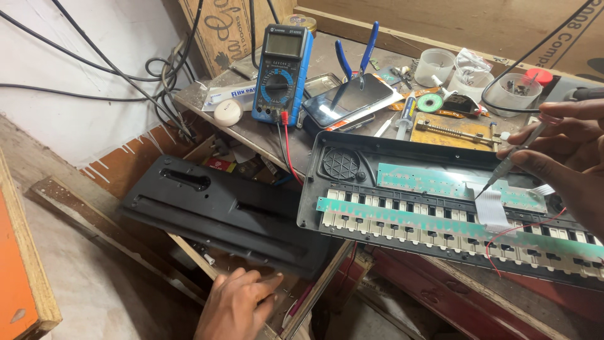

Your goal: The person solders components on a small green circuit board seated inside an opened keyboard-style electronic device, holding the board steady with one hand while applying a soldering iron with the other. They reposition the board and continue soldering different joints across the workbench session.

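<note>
1. Head view: the right hand [560, 148] was pinched shut on a soldering iron [513, 160], its tip set down at the white ribbon cable [489, 208] on the green circuit board [440, 182] of the opened keyboard [440, 214], which lay on the table [264, 135] at the right.
2. The left hand [236, 305], near the bottom edge, lay with fingers loosely spread and touched the near edge of the black back cover [220, 211], gripping nothing.
3. A blue multimeter [282, 75] stood far behind, with a phone [349, 101] and pliers [355, 56] beside it.
4. To do this well, I judged the tip needed to rest steadily on one joint only, kept off the thin red wire [522, 230] nearby.
</note>
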{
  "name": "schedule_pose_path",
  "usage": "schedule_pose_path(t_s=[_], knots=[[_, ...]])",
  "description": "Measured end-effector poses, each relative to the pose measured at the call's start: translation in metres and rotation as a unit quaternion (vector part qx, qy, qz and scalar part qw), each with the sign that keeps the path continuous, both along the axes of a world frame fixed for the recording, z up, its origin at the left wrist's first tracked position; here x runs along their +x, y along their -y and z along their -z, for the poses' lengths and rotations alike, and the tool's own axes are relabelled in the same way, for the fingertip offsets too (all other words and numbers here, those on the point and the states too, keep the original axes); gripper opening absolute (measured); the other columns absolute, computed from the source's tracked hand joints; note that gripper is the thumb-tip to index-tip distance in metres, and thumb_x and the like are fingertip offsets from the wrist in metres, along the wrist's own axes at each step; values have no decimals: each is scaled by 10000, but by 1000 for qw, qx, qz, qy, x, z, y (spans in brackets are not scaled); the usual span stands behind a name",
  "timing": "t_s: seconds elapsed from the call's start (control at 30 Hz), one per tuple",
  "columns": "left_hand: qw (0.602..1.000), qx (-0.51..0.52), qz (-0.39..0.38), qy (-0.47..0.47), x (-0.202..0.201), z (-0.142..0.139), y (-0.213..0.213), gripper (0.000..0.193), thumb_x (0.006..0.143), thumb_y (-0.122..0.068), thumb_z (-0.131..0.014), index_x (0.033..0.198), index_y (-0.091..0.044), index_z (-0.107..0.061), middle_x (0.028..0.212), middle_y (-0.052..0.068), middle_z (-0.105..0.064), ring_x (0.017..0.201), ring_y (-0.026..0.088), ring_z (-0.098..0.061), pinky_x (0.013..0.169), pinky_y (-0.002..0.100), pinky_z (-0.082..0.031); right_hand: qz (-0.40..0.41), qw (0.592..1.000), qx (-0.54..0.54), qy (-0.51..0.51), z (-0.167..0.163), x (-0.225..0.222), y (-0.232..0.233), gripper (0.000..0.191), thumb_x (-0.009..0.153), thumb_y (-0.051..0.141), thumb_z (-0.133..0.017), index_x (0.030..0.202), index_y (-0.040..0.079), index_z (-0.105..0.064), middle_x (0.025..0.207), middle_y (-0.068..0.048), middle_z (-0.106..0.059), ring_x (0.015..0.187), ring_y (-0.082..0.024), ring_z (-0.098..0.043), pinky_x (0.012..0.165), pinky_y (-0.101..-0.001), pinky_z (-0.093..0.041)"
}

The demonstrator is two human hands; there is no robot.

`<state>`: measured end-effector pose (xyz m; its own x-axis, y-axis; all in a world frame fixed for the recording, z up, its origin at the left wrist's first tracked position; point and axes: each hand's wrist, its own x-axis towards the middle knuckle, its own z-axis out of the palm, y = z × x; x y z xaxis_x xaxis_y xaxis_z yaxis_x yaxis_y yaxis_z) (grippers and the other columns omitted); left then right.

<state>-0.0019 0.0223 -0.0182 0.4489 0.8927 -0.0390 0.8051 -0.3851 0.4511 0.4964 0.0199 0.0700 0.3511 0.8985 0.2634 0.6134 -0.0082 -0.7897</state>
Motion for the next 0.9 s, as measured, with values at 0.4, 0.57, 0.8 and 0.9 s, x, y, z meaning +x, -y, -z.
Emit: schedule_pose_path(t_s=[0.4,0.57,0.8,0.9], knots=[[999,-21,-26,-22,25,-7,1,282,770,-62,-779,1028,-169,-825,1011,-40,-763,912,159,-646,875,360,-426,-37,999,28,-8,-1,-1,1,271,941,36,-665,1200,-14,-600,1073,-223,-751,1051,-276,-753,906,-378,-638],[998,-40,-29,-33,29,-10,-3,273,783,-42,-769,1031,-148,-809,1023,-17,-758,940,153,-653,893,354,-416,-47,997,65,24,-9,-13,6,306,921,-30,-653,1210,-14,-553,1129,-223,-720,1094,-277,-735,905,-375,-609],[999,-22,-25,-31,25,8,-10,246,743,-78,-807,978,-150,-807,1013,11,-737,972,181,-646,861,380,-421,-82,984,159,13,-29,-41,17,497,908,-83,-666,1349,-6,-450,1145,-212,-680,1089,-274,-729,881,-357,-645],[1000,0,-10,-19,18,26,-15,274,700,-96,-834,963,-168,-807,998,4,-736,960,184,-651,829,392,-417,-90,976,191,45,-39,-47,24,481,920,-99,-686,1339,-20,-464,1140,-214,-690,1105,-274,-735,924,-361,-650]])
